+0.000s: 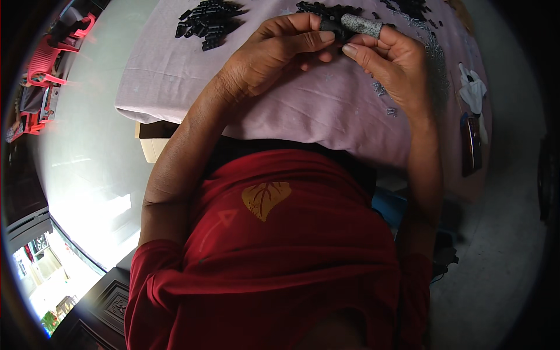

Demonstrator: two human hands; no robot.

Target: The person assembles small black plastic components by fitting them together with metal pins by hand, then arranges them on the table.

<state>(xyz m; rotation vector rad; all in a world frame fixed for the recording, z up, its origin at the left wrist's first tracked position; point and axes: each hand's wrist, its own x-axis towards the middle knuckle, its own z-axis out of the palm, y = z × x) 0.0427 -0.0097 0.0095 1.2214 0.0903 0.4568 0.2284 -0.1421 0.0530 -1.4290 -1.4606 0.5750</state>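
Over the table's pink cloth, my left hand (pixel 269 53) pinches a small black plastic part (pixel 331 24) between thumb and fingers. My right hand (pixel 398 69) meets it from the other side, thumb bent in against the part. A grey speckled finger sleeve (pixel 361 25) covers one finger of that hand. The fingertips hide much of the part, so its exact kind does not show. Small silver coil springs (pixel 392 111) lie scattered near and beyond my right hand.
A heap of black ridged parts (pixel 209 22) lies at the far left of the pink cloth (pixel 169 81), with more black pieces (pixel 408 8) at the back. A white glove (pixel 472 88) and a dark phone-like object (pixel 471 144) are at the right edge. Red plastic chairs (pixel 45 61) stand left.
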